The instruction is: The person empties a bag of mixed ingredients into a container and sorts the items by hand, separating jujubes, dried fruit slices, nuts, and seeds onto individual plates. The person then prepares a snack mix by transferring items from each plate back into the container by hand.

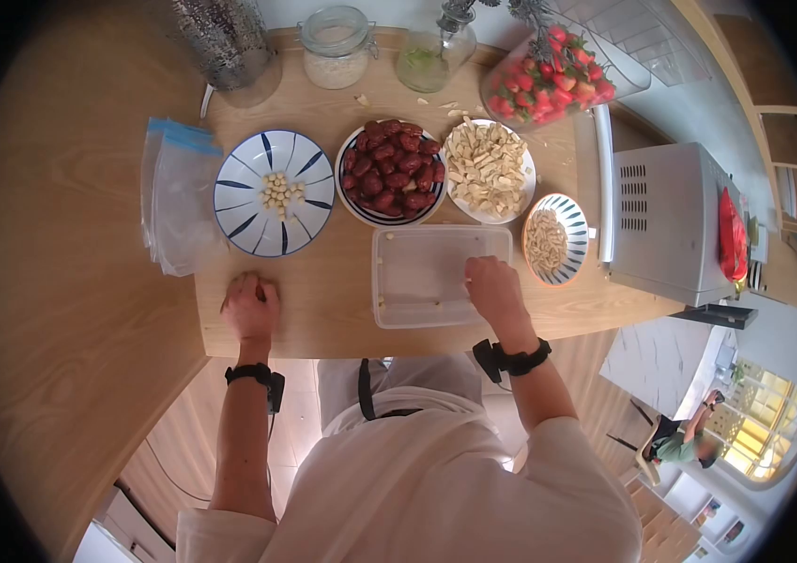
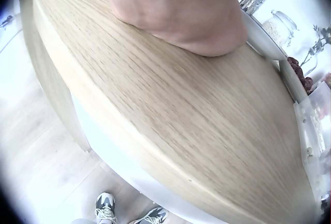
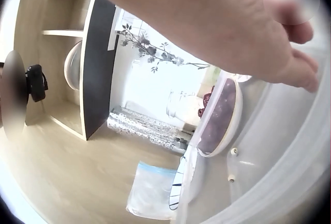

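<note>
My right hand (image 1: pixel 497 293) is over the right end of a clear plastic box (image 1: pixel 406 279), its fingers bent downward. In the right wrist view its thumb (image 3: pixel 305 74) and curled fingers reach inside the box wall; whether a seed is between them, I cannot tell. A few pale lotus seeds (image 3: pixel 231 178) lie along the box's edges. My left hand (image 1: pixel 250 305) rests on the table near its front edge, fingers loosely curled and fingertips partly hidden. Ahead of it, a blue-lined white plate (image 1: pixel 246 150) holds a small heap of lotus seeds (image 1: pixel 281 194).
Behind the box are a plate of red dates (image 1: pixel 394 169) and a plate of pale dried slices (image 1: pixel 488 169). A striped bowl (image 1: pixel 582 230) of pale pieces stands right. Zip bags (image 1: pixel 173 206) lie left. Jars (image 1: pixel 335 56) and a strawberry container (image 1: pixel 549 89) line the back.
</note>
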`<action>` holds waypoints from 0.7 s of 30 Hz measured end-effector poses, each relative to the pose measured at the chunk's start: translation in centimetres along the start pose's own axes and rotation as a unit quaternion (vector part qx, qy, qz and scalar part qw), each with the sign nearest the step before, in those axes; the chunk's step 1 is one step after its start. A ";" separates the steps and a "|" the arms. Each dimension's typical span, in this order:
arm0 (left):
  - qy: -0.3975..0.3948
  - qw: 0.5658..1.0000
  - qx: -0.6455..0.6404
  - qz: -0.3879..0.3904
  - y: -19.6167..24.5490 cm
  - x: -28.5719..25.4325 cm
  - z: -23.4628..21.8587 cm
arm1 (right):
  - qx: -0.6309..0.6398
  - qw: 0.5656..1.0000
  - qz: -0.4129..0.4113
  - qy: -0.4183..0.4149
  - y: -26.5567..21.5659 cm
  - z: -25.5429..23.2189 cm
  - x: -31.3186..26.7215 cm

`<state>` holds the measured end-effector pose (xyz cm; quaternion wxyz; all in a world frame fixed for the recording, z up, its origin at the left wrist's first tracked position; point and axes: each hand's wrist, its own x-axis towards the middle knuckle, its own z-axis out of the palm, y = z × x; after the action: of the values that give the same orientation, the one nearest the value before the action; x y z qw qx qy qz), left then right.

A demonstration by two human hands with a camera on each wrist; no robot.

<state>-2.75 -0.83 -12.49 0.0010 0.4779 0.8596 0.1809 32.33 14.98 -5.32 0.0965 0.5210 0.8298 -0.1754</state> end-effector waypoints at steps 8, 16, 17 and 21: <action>-0.004 1.000 -0.006 0.000 0.1 -0.1 -0.2 | -0.023 1.000 -0.018 -0.012 0.1 0.9 0.4; 0.009 1.000 -0.003 0.009 0.1 0.0 -0.2 | -0.125 0.985 -0.116 -0.014 -0.1 -0.2 0.0; 0.007 1.000 -0.004 0.008 0.0 0.0 -0.1 | -0.126 0.985 -0.116 -0.014 0.0 0.3 0.0; 0.008 1.000 -0.005 0.006 0.1 0.1 -0.2 | -0.197 0.972 -0.114 -0.059 -0.5 1.6 0.1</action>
<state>-2.77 -0.77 -12.28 -0.0040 0.4814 0.8559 0.1889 31.82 14.28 -6.76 0.2254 0.3825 0.8947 -0.0490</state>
